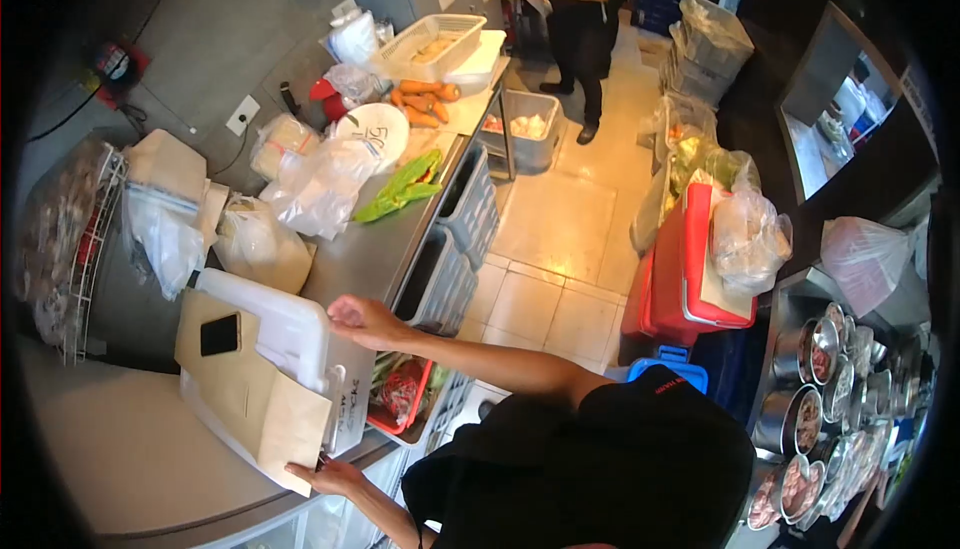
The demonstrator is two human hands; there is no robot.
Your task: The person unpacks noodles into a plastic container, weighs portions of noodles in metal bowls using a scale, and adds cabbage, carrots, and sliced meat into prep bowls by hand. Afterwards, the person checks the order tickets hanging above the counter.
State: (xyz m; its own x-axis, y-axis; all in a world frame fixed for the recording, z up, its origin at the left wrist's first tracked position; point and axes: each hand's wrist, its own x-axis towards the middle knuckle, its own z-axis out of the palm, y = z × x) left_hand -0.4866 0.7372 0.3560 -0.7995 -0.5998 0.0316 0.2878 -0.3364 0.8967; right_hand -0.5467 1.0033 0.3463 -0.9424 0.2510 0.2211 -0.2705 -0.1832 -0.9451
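Your left hand (330, 476) pinches the lower corner of a brown cardboard sheet (290, 429), its long axis slanting upper left to lower right over a white bin (300, 324); your right hand (368, 325) hovers, loosely open.

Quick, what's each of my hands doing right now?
Left hand: gripping the edge of the cardboard.
Right hand: loosely open, apparently empty, by the white plastic bin; contact can't be told.
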